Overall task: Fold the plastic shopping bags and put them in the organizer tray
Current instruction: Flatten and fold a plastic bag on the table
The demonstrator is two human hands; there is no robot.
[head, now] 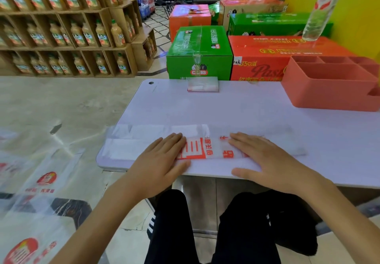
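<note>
Shelving (pixel 67 37) on the left is stacked with bottles of orange-coloured juice, their labels too small to read. Cartons stand behind the white bench (pixel 246 109): a green carton (pixel 199 54) with cartoon animals on its front, and an orange-red carton (pixel 267 58) printed with a script word that seems to begin "Pus", the rest hidden by the tray. That salmon-pink organizer tray (pixel 329 87), split into several compartments, sits at the far right of the bench. More plastic bags (pixel 35 191) with a round red logo lie on the floor at lower left.

Along the near edge of the bench lies a clear plastic bag (pixel 205 146), folded into a long strip, its left end overhanging the bench edge slightly. It carries a red logo and red Chinese writing, including "银沃超". The left hand (pixel 162 161) and right hand (pixel 265 159) both press flat on it, fingers straight, gripping nothing, the writing between them. A small folded bag (pixel 203 84) rests at the far edge of the bench, just before the green carton.
</note>
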